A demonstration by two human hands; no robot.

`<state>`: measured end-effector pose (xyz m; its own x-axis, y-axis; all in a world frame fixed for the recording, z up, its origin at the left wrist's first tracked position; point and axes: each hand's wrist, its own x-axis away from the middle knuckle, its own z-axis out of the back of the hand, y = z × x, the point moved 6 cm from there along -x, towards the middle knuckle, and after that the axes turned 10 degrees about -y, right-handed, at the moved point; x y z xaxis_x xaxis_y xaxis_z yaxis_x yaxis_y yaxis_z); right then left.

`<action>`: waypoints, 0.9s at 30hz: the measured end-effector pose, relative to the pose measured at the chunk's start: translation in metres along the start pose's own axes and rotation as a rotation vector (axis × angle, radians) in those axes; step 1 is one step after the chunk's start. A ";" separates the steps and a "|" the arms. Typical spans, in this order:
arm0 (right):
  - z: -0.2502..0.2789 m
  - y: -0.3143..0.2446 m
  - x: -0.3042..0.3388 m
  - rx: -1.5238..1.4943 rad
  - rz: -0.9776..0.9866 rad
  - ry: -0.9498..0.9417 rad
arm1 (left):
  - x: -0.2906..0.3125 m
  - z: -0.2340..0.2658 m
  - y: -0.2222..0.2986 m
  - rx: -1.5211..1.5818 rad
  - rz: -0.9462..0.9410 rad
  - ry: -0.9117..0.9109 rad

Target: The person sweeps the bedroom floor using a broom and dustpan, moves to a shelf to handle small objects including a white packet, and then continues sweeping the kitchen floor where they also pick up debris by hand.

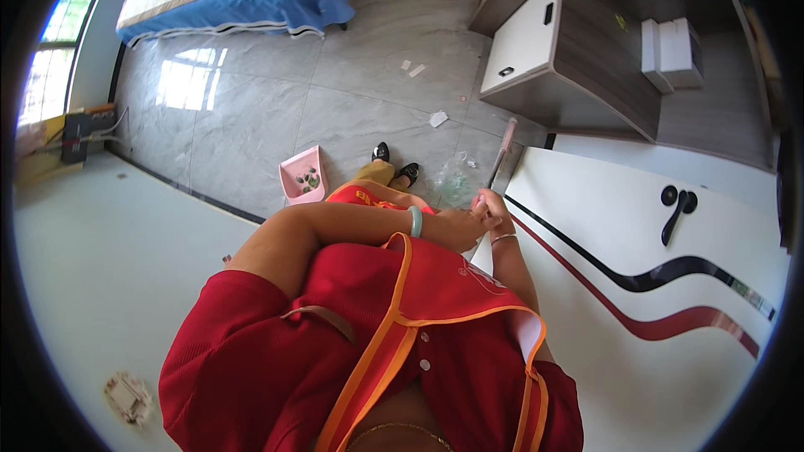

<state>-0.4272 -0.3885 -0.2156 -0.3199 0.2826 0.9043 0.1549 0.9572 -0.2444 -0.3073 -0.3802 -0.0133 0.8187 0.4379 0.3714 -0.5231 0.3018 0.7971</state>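
Note:
My right hand (497, 208) is closed round the thin handle of what looks like a broom (500, 157), grey with a narrow pink far end that reaches toward the floor by the cabinet. Against it, with a pale green bangle on the wrist, my left hand (462, 228) is closed as well; its fingers partly overlap the right ones and hide the near part of the handle. Just beyond my hands lies crumpled, clear greenish plastic litter (455, 184). A pink dustpan (303, 176) with several small dark green bits in it rests on the floor to the left.
White scraps (439, 119) are scattered over the grey tiled floor (276, 100). On the right are a white door (636, 243) with a black handle and a wood-grain cabinet (578, 67) holding white boxes (677, 54). A bed (243, 0) with a blue skirt stands at the far left.

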 end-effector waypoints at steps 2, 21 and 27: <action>-0.012 -0.003 -0.003 0.282 0.072 0.026 | 0.002 -0.004 -0.012 -0.019 0.044 0.053; -0.070 0.033 0.145 0.270 0.121 0.074 | 0.033 -0.047 0.017 0.108 -0.287 -0.046; -0.017 0.082 0.180 0.204 0.038 0.143 | 0.062 -0.067 0.027 0.074 -0.368 -0.112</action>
<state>-0.4565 -0.2601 -0.0672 -0.1802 0.3208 0.9299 -0.0325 0.9429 -0.3315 -0.2863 -0.2883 -0.0004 0.9713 0.2156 0.1005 -0.1743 0.3575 0.9175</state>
